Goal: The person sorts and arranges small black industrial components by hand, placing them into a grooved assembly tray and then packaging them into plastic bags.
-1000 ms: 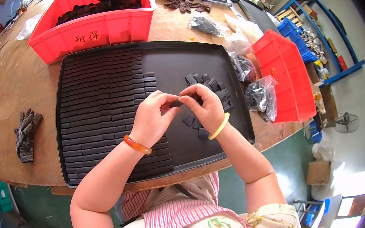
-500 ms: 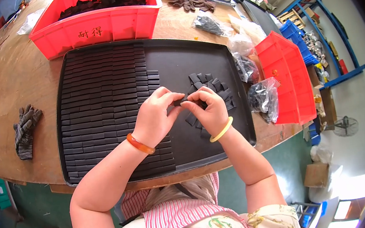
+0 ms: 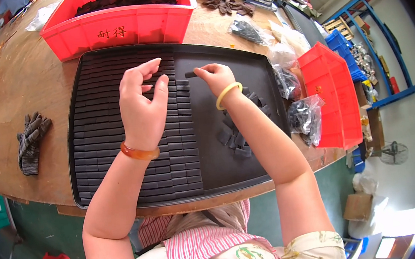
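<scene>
A large black tray [image 3: 222, 176] lies before me, its left part covered with close rows of small flat black pieces [image 3: 117, 134]. Over those rows hovers my left hand [image 3: 143, 103], thumb and fingers apart, holding nothing. My right hand [image 3: 216, 78] pinches one small black strip piece [image 3: 190, 74] between thumb and fingertips, near the top end of the rightmost column. A loose heap of the same pieces [image 3: 238, 137] lies on the tray's right part, partly hidden under my right forearm.
Beyond the tray stands a red bin [image 3: 121, 27] full of black pieces. An upright red bin [image 3: 329, 96] is at the right, with clear bags of dark parts [image 3: 307, 116] beside it. A grey knitted glove [image 3: 33, 143] lies left; dark gloves [image 3: 224, 0] lie at the back.
My hands, which met over the tray's middle, have come apart and moved farther away from me. The left has opened; the right has carried a black piece up toward the column's top end.
</scene>
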`<action>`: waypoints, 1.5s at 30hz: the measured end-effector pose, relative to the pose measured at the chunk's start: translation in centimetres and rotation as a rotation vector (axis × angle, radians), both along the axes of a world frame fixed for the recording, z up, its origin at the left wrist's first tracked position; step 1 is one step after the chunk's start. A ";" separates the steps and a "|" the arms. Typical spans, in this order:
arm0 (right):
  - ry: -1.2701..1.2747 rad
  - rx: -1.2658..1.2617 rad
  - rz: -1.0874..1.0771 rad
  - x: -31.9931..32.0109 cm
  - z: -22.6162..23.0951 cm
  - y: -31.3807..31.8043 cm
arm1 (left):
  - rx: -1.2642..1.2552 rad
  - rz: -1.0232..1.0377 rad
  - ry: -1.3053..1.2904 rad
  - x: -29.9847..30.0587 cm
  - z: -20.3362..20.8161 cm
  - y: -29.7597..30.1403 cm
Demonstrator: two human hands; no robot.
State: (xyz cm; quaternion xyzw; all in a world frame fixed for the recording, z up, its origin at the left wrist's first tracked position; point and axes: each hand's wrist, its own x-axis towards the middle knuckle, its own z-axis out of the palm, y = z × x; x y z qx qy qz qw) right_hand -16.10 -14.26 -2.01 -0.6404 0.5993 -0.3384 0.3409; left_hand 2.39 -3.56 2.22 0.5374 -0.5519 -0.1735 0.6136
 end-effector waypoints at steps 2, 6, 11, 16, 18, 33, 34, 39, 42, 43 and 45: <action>0.055 0.111 -0.048 1.2 -0.2 -1.0 | 0.005 0.028 0.001 0.4 -0.3 -0.4; 0.455 0.180 0.050 1.6 -1.2 -2.3 | 0.027 -0.013 0.035 0.2 -0.5 -0.5; 0.526 0.195 0.073 2.2 -0.1 -2.2 | 0.095 -0.094 0.142 0.3 -0.3 -0.2; 0.386 -0.005 0.129 1.5 -1.7 -1.9 | 0.093 -0.085 0.134 0.3 -0.7 -0.6; 0.417 0.046 0.155 1.7 -1.6 -1.9 | 0.095 -0.075 0.136 0.4 -0.9 -0.6; 1.038 0.046 0.282 -6.2 4.0 8.1 | 0.109 -0.171 0.184 -0.8 -0.2 0.3; 0.999 0.050 0.256 -6.2 3.4 8.5 | 0.109 -0.175 0.186 -0.9 -0.4 0.4; 0.855 0.173 0.214 -7.2 3.2 8.2 | 0.151 -0.262 0.064 -1.4 -0.9 0.7; 0.554 0.137 0.163 -7.7 4.0 8.7 | 0.190 -0.319 0.054 -1.9 -0.6 1.2; 0.357 0.019 0.205 -8.0 3.9 8.8 | 0.127 -0.321 0.013 -2.1 -0.7 1.2; -0.016 0.163 0.111 -8.1 4.1 9.7 | 0.053 -0.320 -0.111 -2.6 -0.9 1.5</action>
